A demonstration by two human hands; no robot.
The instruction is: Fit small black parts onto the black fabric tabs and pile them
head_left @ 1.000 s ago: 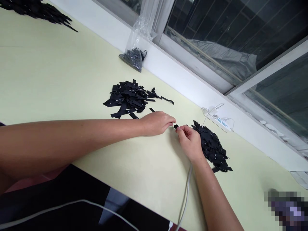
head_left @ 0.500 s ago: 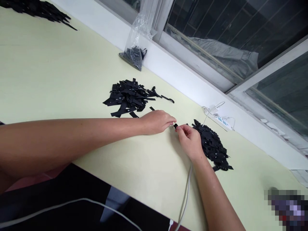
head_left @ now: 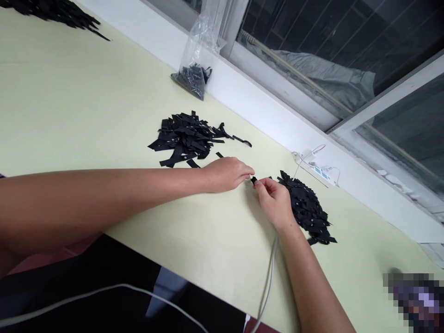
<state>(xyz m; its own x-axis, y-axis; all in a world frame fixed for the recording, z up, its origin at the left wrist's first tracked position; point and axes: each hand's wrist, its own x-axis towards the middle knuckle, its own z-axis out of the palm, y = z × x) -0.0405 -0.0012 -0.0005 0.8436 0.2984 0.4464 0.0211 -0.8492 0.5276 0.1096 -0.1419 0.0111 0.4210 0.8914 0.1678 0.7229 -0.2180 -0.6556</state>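
Observation:
My right hand (head_left: 274, 200) is closed, thumb and forefinger pinching a short black strip (head_left: 254, 180) that looks like ribbon. Just left of it, my left hand (head_left: 229, 174) has its fingers pressed together, the tips almost at the strip's end; anything in them is too small to name. Beyond my left wrist lies a loose pile of black strips (head_left: 187, 136) with small white marks. Another heap of black strips (head_left: 308, 208) sits right beside my right hand and wrist.
A clear plastic bag (head_left: 196, 69) holding dark pieces stands against the window ledge. More black strips (head_left: 52, 14) lie far left. Along the back edge is a white power strip (head_left: 317, 172) with cables. A grey cable (head_left: 268, 282) runs under my right forearm. A pixelated object (head_left: 416, 300) is at lower right.
Almost nothing differs. The view has shifted very slightly, and both hands stay in the same place with the black strip held in the right.

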